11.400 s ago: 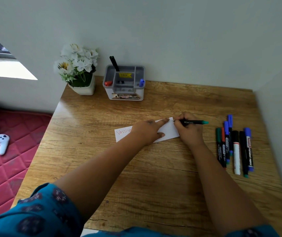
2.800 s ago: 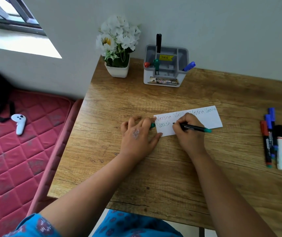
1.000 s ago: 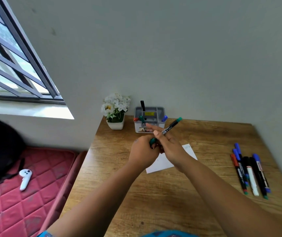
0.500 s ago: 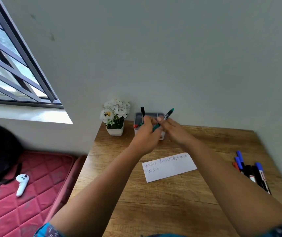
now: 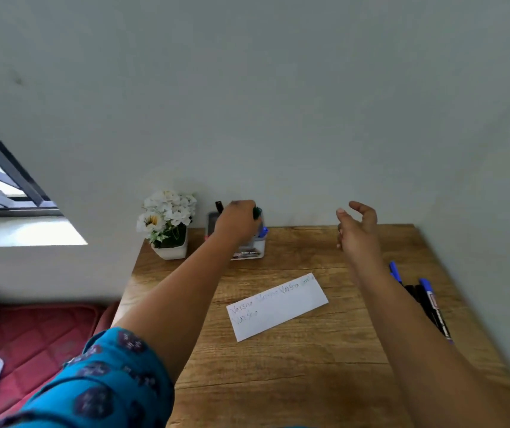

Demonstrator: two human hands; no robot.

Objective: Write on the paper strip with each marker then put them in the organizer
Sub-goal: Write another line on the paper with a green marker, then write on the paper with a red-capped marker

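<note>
Over organizer (image 5: 249,247): green marker (image 5: 257,212) in left hand (image 5: 238,222) grip.

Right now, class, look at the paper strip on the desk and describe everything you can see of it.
The paper strip is a white rectangle, thin and flat like plain paper, lying on the wooden desk at a slant, its right end farther from the person. Faint handwriting runs along its top edge, with one more word below at its left end; the colours are too pale to name. Nothing rests on it, and neither of the hands touches it. It lies in front of the organizer, apart from it.
</note>
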